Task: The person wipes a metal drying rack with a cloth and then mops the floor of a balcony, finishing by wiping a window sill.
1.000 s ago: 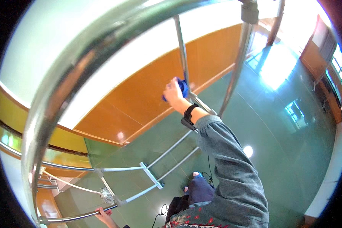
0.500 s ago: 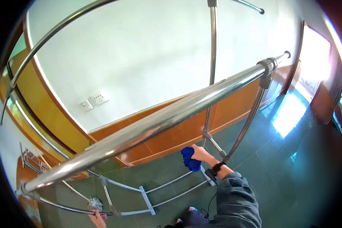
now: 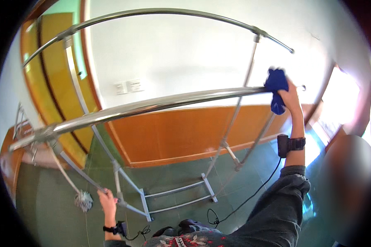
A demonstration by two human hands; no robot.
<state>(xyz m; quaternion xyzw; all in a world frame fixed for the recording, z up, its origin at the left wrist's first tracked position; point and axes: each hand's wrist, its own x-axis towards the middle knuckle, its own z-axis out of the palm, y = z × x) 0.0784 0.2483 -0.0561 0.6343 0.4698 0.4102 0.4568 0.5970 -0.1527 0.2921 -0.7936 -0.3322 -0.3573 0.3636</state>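
A metal clothes drying rack [image 3: 165,103] stands in front of me, with two top rails on slanting posts. High on the right, my right hand [image 3: 292,96] is closed on a dark blue cloth [image 3: 277,84]. That cloth wraps over the near top rail close to its right end, hiding the joint there. Low on the left, my left hand [image 3: 107,201] is closed around the rack's slim left front post [image 3: 83,172], beside a grey joint. Pale base bars [image 3: 177,190] join the rack's two sides near the floor.
A mop [image 3: 83,201] with a grey head leans at the left. Behind the rack are a white wall with sockets [image 3: 135,85] and an orange-brown lower panel [image 3: 173,133]. A yellow door [image 3: 55,53] is at far left, and a bright doorway [image 3: 338,103] at right. Cables trail from both wrists.
My right hand has risen with the blue cloth from beside the lower right joint to the near top rail's right end. My left hand stays on the post. The view has shifted.
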